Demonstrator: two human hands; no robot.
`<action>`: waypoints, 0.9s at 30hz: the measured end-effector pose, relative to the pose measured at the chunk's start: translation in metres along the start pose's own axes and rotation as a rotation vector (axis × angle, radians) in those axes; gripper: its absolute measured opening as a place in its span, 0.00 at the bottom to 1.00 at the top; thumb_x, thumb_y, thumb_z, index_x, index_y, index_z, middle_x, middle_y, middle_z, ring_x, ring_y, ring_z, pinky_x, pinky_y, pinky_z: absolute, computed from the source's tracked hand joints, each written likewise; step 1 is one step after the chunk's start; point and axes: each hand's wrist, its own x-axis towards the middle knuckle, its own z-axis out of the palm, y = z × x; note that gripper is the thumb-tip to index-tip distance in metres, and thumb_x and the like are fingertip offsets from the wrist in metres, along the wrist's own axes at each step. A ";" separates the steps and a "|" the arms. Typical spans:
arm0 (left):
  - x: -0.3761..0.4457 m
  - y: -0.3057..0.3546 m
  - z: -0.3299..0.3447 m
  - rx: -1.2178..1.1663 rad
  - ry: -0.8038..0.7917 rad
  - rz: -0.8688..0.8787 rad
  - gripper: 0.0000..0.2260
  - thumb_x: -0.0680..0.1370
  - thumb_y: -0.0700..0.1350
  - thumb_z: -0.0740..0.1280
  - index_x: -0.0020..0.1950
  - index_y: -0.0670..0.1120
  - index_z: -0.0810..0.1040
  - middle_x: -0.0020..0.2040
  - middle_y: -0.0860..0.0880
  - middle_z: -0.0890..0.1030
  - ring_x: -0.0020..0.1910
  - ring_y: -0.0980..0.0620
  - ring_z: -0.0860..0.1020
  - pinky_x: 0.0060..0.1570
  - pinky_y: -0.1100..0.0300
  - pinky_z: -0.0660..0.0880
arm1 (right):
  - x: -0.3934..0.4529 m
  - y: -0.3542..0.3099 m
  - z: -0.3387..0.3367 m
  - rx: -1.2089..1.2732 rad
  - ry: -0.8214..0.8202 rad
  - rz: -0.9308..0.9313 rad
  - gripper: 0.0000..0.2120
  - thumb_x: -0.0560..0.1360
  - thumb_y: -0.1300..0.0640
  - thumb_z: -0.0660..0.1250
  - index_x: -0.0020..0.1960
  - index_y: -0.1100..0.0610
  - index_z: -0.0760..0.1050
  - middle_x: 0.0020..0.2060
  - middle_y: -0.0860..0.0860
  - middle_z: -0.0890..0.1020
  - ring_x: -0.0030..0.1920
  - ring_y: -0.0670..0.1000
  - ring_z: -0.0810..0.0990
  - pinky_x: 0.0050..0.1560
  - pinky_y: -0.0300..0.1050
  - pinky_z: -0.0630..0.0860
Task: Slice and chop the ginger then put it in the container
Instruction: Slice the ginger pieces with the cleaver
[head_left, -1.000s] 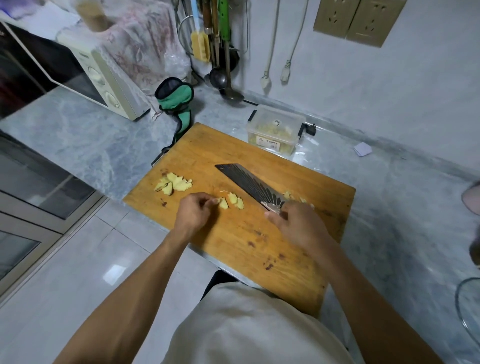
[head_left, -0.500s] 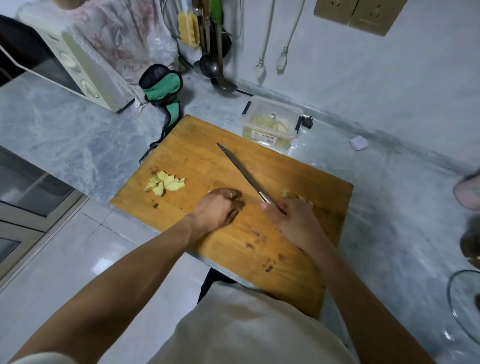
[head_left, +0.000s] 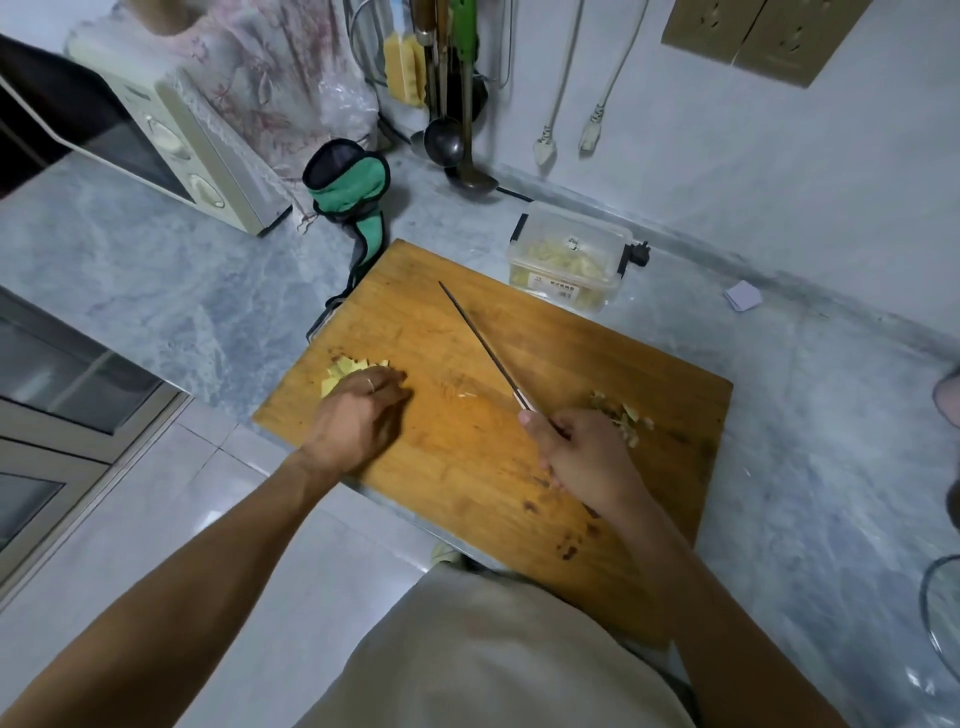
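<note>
A wooden cutting board (head_left: 571, 353) lies on the marble counter. My left hand (head_left: 358, 415) sits at the board's left side, fingers curled down over a pile of yellow ginger slices (head_left: 340, 374), part of which it hides. My right hand (head_left: 582, 457) grips the handle of a knife (head_left: 483, 345). Its blade stands edge-up and points away toward the far left. Chopped ginger bits (head_left: 626, 413) lie just right of my right hand. A clear plastic container (head_left: 569, 260) with chopped ginger inside stands past the board's far edge.
A microwave (head_left: 171, 140) stands at the far left, with a green oven mitt (head_left: 353, 192) beside it. Ladles (head_left: 457, 150) hang on the wall and two plugs (head_left: 545, 150) dangle nearby. A glass rim (head_left: 932, 618) shows at the right edge. The counter's front edge runs under the board.
My left hand moved left from the board's middle to the pile of slices, and the few slices from the middle are gone from there. The knife turned from flat to edge-up.
</note>
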 end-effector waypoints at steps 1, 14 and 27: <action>0.001 0.007 0.000 -0.032 0.027 -0.049 0.11 0.77 0.43 0.69 0.59 0.48 0.83 0.63 0.47 0.80 0.60 0.44 0.78 0.54 0.48 0.79 | 0.001 -0.002 0.000 0.009 -0.003 -0.004 0.26 0.81 0.42 0.63 0.33 0.60 0.74 0.25 0.51 0.79 0.23 0.44 0.76 0.28 0.36 0.72; 0.021 0.053 0.025 0.165 -0.250 0.187 0.25 0.79 0.41 0.64 0.76 0.45 0.67 0.77 0.47 0.65 0.76 0.48 0.63 0.77 0.54 0.52 | 0.023 -0.019 0.014 -0.012 -0.090 0.003 0.31 0.82 0.39 0.59 0.38 0.65 0.77 0.27 0.53 0.79 0.25 0.51 0.76 0.30 0.46 0.74; -0.034 0.016 0.011 -0.416 0.395 -0.790 0.08 0.77 0.40 0.69 0.54 0.47 0.84 0.54 0.48 0.84 0.53 0.48 0.79 0.51 0.63 0.70 | 0.027 -0.027 0.030 -0.023 -0.130 -0.038 0.27 0.82 0.39 0.59 0.35 0.60 0.75 0.25 0.50 0.77 0.25 0.47 0.75 0.29 0.41 0.72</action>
